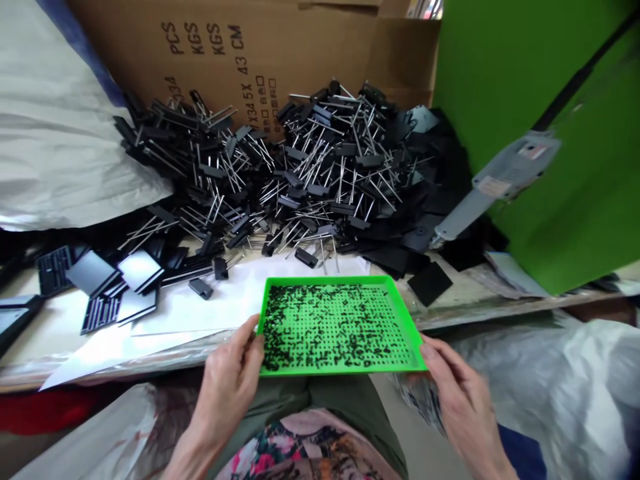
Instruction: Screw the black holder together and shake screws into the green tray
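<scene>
Fingers (249, 337) of the left hand (227, 380) were curled around the left edge of a bright green perforated plastic tray (340, 281), while the right hand (463, 400), slightly blurred, gripped its near right corner with fingertips (431, 350) pressed against the rim. Both hands were clearly grasping the tray, which was carried above the person's olive trousers (305, 400), with a floral garment (295, 447) showing below them. Small black components (335, 327) lay scattered across its holes, thickest toward the left side and far edge. Past the far edge, a sheet of white paper (210, 307) covered part of a wooden bench (460, 313); whether the tray touched either could not be told. Several loose pinned black parts (201, 289) lay on the paper near the tray's far left corner. Farther along the bench's back edge, a large heap of black parts with long metal pins (320, 173) was banked against a printed cardboard box (250, 60). Flat black ribbed plates (100, 287) lay to the left of the paper, and a black square plate (429, 283) sat just beyond the tray's far right corner. A grey handheld tool (510, 177) rested against a green panel (525, 80) at the right, with white plastic sheeting (65, 133) at the far left.
</scene>
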`<state>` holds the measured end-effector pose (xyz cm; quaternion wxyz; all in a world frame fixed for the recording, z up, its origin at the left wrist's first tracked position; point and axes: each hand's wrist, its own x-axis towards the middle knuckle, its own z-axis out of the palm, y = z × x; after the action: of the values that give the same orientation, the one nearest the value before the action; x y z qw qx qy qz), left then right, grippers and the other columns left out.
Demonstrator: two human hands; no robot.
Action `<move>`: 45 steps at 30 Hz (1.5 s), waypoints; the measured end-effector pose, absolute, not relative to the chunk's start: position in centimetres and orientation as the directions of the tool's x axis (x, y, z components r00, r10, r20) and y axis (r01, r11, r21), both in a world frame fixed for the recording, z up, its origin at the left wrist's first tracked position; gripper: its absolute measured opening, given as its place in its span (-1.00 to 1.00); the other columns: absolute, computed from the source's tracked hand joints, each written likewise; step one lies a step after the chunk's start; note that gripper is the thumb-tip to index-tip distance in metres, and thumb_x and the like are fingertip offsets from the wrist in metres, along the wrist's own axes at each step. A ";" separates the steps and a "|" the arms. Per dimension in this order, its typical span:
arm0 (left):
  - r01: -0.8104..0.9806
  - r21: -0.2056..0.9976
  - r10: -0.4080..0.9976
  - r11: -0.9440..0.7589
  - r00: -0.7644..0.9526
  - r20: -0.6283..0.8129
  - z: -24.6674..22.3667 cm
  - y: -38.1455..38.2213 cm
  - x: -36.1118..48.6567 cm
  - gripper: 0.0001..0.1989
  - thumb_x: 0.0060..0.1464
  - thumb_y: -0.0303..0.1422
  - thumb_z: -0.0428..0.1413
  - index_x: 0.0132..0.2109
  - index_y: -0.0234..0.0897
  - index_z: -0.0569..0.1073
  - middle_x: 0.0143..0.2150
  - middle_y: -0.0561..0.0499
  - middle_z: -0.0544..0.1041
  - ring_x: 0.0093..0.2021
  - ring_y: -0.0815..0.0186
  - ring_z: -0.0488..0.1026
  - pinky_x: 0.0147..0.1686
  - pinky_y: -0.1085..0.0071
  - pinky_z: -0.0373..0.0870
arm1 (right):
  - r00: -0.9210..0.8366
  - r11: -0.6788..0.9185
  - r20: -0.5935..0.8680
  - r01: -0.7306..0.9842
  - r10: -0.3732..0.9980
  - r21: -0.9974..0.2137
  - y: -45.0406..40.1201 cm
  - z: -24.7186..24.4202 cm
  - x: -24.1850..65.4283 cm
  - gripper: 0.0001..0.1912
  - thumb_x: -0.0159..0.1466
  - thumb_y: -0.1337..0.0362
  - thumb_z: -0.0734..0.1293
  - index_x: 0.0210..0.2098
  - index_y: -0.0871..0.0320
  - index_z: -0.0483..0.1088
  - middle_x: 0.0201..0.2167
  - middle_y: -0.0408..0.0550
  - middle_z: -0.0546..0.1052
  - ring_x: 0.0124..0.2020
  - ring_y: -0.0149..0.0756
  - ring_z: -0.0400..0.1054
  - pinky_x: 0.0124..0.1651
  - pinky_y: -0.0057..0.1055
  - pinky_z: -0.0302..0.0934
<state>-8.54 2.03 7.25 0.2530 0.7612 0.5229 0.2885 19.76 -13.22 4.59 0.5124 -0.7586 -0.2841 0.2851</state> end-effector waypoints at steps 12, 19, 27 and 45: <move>0.647 0.651 0.917 -0.398 0.274 0.289 7.4 1.0 -8.5 -0.62 0.23 -0.26 -0.01 0.06 -0.36 0.50 -0.27 -0.04 0.66 -0.46 0.36 0.54 -0.39 0.52 0.48 | 0.702 -0.261 -0.095 0.134 0.706 -0.956 -13.7 3.1 20.1 -0.57 0.22 0.00 0.38 -0.02 0.11 0.53 -0.16 -0.03 0.65 -0.21 -0.13 0.54 -0.25 -0.43 0.47; 0.652 0.660 0.927 -0.374 0.252 0.277 7.0 1.1 -9.4 -0.62 0.23 -0.25 -0.01 0.07 -0.32 0.50 -0.16 -0.07 0.67 -0.31 0.32 0.60 -0.29 0.50 0.51 | 0.707 -0.269 -0.065 0.182 0.705 -0.946 -13.1 3.8 19.6 -0.58 0.22 -0.02 0.37 -0.05 0.08 0.55 -0.19 -0.06 0.66 -0.26 -0.15 0.55 -0.29 -0.47 0.47; 0.667 0.614 0.905 -0.421 0.271 0.327 7.3 0.8 -10.0 -0.64 0.24 -0.26 0.01 0.06 -0.32 0.50 -0.17 -0.05 0.66 -0.28 0.33 0.61 -0.25 0.53 0.51 | 0.681 -0.296 -0.096 0.183 0.726 -0.938 -13.1 3.2 19.2 -0.58 0.23 -0.02 0.37 -0.06 0.11 0.55 -0.17 -0.04 0.65 -0.20 -0.16 0.55 -0.20 -0.47 0.46; 0.676 0.585 0.889 -0.447 0.266 0.373 5.1 0.7 -9.5 -0.62 0.27 -0.29 -0.02 0.09 -0.43 0.46 -0.09 -0.13 0.64 -0.18 0.29 0.62 -0.11 0.50 0.50 | 0.661 -0.342 -0.092 0.259 0.745 -0.903 -13.0 3.8 19.2 -0.55 0.23 -0.06 0.34 -0.07 0.12 0.54 -0.19 -0.04 0.65 -0.21 -0.22 0.53 -0.19 -0.53 0.43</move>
<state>-9.51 0.69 5.09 0.1568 0.7799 0.5018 0.3397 19.19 -13.02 3.79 0.4745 -0.7780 -0.3226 0.2559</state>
